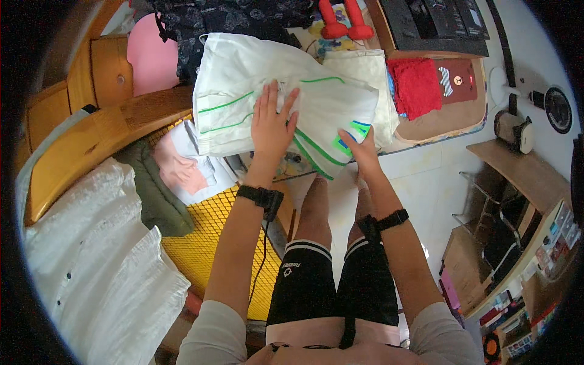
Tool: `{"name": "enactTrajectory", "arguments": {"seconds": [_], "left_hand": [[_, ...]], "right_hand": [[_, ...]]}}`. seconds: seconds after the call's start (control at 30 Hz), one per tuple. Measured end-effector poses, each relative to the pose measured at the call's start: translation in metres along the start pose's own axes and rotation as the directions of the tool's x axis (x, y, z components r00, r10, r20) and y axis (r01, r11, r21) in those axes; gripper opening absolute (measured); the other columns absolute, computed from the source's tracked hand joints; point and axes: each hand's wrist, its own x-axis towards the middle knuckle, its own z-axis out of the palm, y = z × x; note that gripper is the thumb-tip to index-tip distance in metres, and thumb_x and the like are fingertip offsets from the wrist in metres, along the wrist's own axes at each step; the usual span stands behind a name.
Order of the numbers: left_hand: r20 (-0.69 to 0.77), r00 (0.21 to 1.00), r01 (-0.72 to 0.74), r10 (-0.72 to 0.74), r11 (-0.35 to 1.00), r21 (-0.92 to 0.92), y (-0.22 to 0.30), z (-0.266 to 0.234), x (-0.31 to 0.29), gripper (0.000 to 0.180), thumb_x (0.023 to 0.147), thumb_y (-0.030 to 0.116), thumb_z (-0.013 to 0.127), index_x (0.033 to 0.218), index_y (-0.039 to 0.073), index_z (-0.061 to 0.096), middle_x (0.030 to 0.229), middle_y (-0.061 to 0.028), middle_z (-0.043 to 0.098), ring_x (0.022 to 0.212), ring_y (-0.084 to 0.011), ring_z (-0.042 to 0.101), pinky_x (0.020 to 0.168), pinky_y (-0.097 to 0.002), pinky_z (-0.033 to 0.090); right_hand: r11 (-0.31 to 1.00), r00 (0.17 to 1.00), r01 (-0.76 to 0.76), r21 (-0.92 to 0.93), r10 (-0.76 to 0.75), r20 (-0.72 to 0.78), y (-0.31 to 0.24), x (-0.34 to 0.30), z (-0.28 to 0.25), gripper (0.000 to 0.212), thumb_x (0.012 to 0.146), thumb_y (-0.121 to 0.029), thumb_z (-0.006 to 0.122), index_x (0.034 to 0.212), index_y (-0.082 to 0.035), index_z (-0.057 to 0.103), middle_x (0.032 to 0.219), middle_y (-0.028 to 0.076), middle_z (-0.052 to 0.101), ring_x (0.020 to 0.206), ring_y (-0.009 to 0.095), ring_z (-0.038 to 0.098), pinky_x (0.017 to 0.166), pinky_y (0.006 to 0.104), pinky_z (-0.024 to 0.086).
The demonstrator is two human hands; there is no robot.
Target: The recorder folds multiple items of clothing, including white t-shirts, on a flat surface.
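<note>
White shorts (pixel 234 70) with green stripes lie spread in front of me, a cord loop at their far left corner. My left hand (pixel 274 125) rests flat on them, fingers stretched and slightly apart. At their right end my right hand (pixel 363 146) grips the edge beside a green and blue patch, its thumb on top and its other fingers largely hidden under the fabric. A folded off-white cloth (pixel 384 115) lies just beyond that hand. Black patterned fabric (pixel 243 18) lies along the far side of the shorts.
Red dumbbells (pixel 333 27) and a red cloth (pixel 415 88) lie at the far right, near a black box (pixel 435 27). A curved wooden armrest (pixel 121 140) runs along the left. Below it are a dark green folded garment (pixel 158 194) and a white buttoned garment (pixel 91 261).
</note>
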Motion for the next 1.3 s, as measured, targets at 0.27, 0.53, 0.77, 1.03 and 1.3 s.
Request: {"name": "enactTrajectory", "arguments": {"seconds": [0.27, 0.53, 0.77, 1.03, 1.3], "left_hand": [[-0.033, 0.997, 0.071, -0.073, 0.996, -0.056, 0.054, -0.031, -0.009, 0.05, 0.08, 0.021, 0.052, 0.129, 0.014, 0.04, 0.139, -0.0176, 0.024, 0.127, -0.033, 0.025, 0.103, -0.0468, 0.022], [0.095, 0.971, -0.169, 0.218, 0.912, -0.373, 0.145, 0.038, -0.01, 0.053, 0.082, 0.022, 0.05, 0.131, 0.014, 0.035, 0.137, -0.0145, 0.029, 0.127, -0.0294, 0.027, 0.104, -0.0449, 0.022], [0.142, 0.971, -0.12, 0.191, 0.909, -0.399, 0.148, 0.067, -0.015, 0.053, 0.083, 0.026, 0.049, 0.132, 0.014, 0.034, 0.138, -0.0112, 0.028, 0.128, -0.0236, 0.026, 0.104, -0.041, 0.021], [0.093, 0.957, -0.273, 0.274, 0.962, -0.021, 0.115, 0.078, -0.033, 0.047, 0.076, 0.019, 0.056, 0.122, 0.012, 0.046, 0.127, -0.0139, 0.042, 0.118, -0.0247, 0.039, 0.098, -0.0392, 0.03], [0.473, 0.863, -0.053, 0.176, 0.964, -0.262, 0.084, 0.041, -0.078, 0.04, 0.073, 0.017, 0.057, 0.113, 0.01, 0.054, 0.118, -0.0144, 0.05, 0.109, -0.0256, 0.047, 0.093, -0.0391, 0.035]], "right_hand": [[0.991, 0.993, 0.039, 0.126, -0.025, -0.114, -0.03, -0.046, -0.03, 0.032, 0.072, -0.011, 0.07, 0.098, 0.0, 0.055, 0.087, 0.006, 0.06, 0.079, 0.016, 0.056, 0.072, 0.0277, 0.045], [0.999, 0.943, 0.004, 0.05, 0.013, -0.331, -0.044, -0.067, -0.14, 0.038, 0.073, -0.01, 0.066, 0.106, -0.001, 0.05, 0.094, 0.007, 0.057, 0.085, 0.017, 0.055, 0.076, 0.0275, 0.043], [1.0, 0.933, 0.009, 0.029, 0.002, -0.36, -0.05, -0.061, -0.114, 0.044, 0.076, -0.014, 0.065, 0.112, 0.0, 0.045, 0.099, 0.009, 0.056, 0.087, 0.017, 0.054, 0.077, 0.0279, 0.043], [0.96, 0.979, 0.135, -0.247, -0.167, -0.115, -0.05, -0.025, 0.023, 0.055, 0.07, -0.018, 0.066, 0.113, 0.003, 0.039, 0.106, 0.021, 0.048, 0.097, 0.03, 0.05, 0.085, 0.0362, 0.04], [0.704, 0.899, 0.437, -0.56, -0.357, 0.253, 0.01, 0.033, 0.026, 0.05, 0.074, -0.01, 0.054, 0.121, 0.0, 0.041, 0.117, 0.02, 0.045, 0.112, 0.034, 0.043, 0.095, 0.0374, 0.034]]}}
